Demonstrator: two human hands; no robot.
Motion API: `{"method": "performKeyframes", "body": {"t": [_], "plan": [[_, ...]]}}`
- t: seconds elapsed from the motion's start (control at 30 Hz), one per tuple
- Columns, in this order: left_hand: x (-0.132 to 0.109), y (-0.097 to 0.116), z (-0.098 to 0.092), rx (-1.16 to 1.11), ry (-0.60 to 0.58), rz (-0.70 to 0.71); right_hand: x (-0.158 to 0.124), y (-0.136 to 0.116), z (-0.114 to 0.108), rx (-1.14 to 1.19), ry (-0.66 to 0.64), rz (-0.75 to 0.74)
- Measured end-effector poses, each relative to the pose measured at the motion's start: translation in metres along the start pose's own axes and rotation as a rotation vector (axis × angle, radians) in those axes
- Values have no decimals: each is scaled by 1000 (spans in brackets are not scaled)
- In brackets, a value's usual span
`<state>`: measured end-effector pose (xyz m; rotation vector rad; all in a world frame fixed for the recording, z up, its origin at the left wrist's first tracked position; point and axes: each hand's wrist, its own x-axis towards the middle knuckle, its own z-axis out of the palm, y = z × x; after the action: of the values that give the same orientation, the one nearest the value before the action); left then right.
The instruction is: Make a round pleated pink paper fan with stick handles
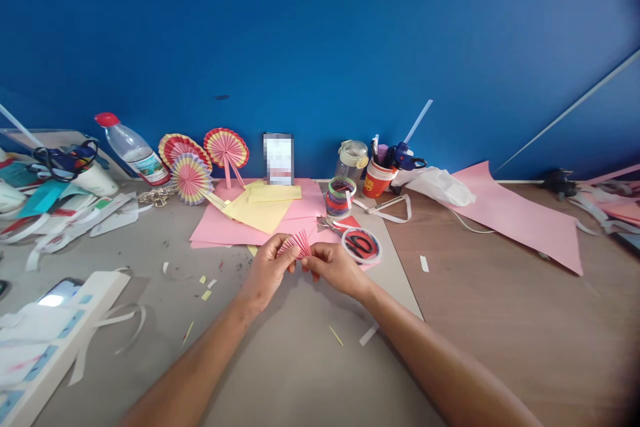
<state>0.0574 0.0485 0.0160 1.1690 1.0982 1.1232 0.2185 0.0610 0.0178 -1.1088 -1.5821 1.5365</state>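
Note:
A small pink pleated paper fan (pixel 299 243) is held above the grey mat (pixel 280 360) between both hands. My left hand (pixel 267 270) pinches its left side with fingers closed on the folds. On the fan's right side my right hand (pixel 334 268) is closed round its lower corner. Just behind the hands lie pink paper sheets (pixel 220 228) and yellow paper sheets (pixel 260 210). A roll of tape (pixel 361 245) with scissors lying on it sits right of the fan.
Three finished multicoloured paper fans (pixel 193 177) lean on the blue wall, beside a lying water bottle (pixel 133 150). A stack of tape rolls (pixel 339 197), a red cup of tools (pixel 379 177) and a large pink sheet (pixel 520 217) are at right. Paper scraps and a white box (pixel 55 333) lie at left.

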Motion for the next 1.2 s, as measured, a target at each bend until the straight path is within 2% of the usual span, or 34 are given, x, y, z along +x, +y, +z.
{"method": "performKeyframes", "body": {"t": [0.3, 0.57, 0.83, 1.2], "plan": [[1, -2, 2, -58, 33, -19, 4, 3, 0, 151, 95, 9], [0, 1, 4, 28, 55, -55, 8, 7, -2, 248, 208, -30], [-3, 11, 10, 102, 57, -49, 6, -1, -3, 301, 306, -17], [-3, -1, 13, 58, 44, -77, 10, 4, 0, 433, 359, -20]]}}
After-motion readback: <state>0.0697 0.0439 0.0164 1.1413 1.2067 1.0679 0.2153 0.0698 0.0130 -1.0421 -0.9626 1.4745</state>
